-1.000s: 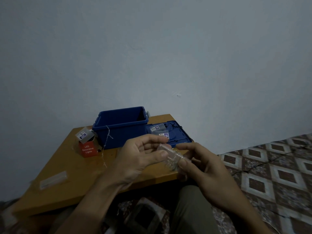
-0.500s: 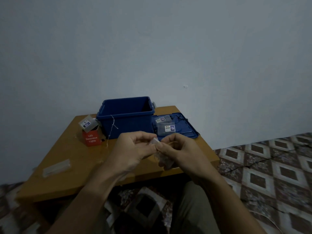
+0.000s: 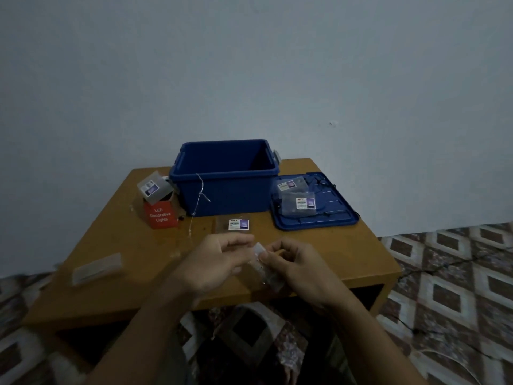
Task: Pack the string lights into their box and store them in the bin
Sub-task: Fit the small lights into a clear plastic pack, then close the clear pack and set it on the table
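Two hands meet in front of the blue bin point(image 3: 224, 176), above the near edge of the table point(image 3: 361, 262).

Left hand point(image 3: 216, 262): fingers curled, thumb and fingertips pinching the top edge of a clear packet point(image 3: 262, 263).
Right hand point(image 3: 295, 266): fingers curled, pinching the same packet from the other side.
Packet contents are blurred; all I can make out is something pale and fine inside.

Containers:
- Blue bin: rectangular moulded plastic, open top, grey latch on its right end. The interior is dark and I cannot tell what it holds. A thin string-light wire point(image 3: 200, 197) hangs over the front wall and runs down onto the table.
- Bin lid point(image 3: 337, 218): flat, blue, ribbed, lying just right of the bin. Two clear pouches point(image 3: 299, 204) with small printed labels rest on it; text too small to read.
- Red box point(image 3: 161, 218): cardboard, just front-left of the bin, white print "LED Decorative Lights". A clear labelled sleeve point(image 3: 152, 188) sits tilted on its top.

Loose items:
- Single labelled pouch point(image 3: 238, 224): lies flat directly in front of the bin, between bin and hands.
- Pale translucent strip point(image 3: 97, 268): well to the bin's front-left.

Table: smooth orange-brown wood finish.
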The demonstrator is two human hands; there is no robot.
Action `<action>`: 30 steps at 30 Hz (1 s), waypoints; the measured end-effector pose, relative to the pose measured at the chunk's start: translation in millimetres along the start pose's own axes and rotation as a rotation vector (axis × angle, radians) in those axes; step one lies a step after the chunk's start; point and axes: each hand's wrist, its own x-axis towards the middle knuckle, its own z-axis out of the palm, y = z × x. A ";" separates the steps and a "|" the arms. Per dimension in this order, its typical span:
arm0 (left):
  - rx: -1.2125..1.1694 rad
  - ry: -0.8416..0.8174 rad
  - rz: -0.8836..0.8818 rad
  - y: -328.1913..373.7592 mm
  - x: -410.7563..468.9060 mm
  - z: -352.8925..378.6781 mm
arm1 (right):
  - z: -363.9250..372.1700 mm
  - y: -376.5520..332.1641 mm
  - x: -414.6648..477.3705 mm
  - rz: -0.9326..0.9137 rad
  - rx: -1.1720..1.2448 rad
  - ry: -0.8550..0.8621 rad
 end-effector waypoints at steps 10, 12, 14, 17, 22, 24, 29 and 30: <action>0.394 0.390 -0.061 -2.8 54.7 -5.3 | -0.1 0.0 70.2 0.265 0.418 0.152; 0.421 0.424 -0.134 -5.3 69.3 -10.6 | 3.6 -3.2 81.7 0.273 0.445 0.150; 0.407 0.421 -0.192 -9.3 82.0 -15.5 | 7.9 -6.9 89.7 0.272 0.412 0.164; 0.345 0.413 -0.216 -15.4 92.3 -17.4 | 10.3 -9.0 95.5 0.271 0.369 0.206; 0.279 0.399 -0.114 -26.4 85.3 -9.9 | 8.7 -4.3 88.9 0.248 0.345 0.231; 0.213 0.429 -0.037 -33.3 80.7 -7.2 | 7.4 0.4 81.0 0.175 0.274 0.284; 0.107 0.449 0.196 -50.6 66.6 -1.8 | 1.5 12.6 58.2 -0.026 0.070 0.332; 0.131 0.440 0.231 -53.5 64.6 -1.4 | 1.1 14.3 54.8 -0.047 0.060 0.325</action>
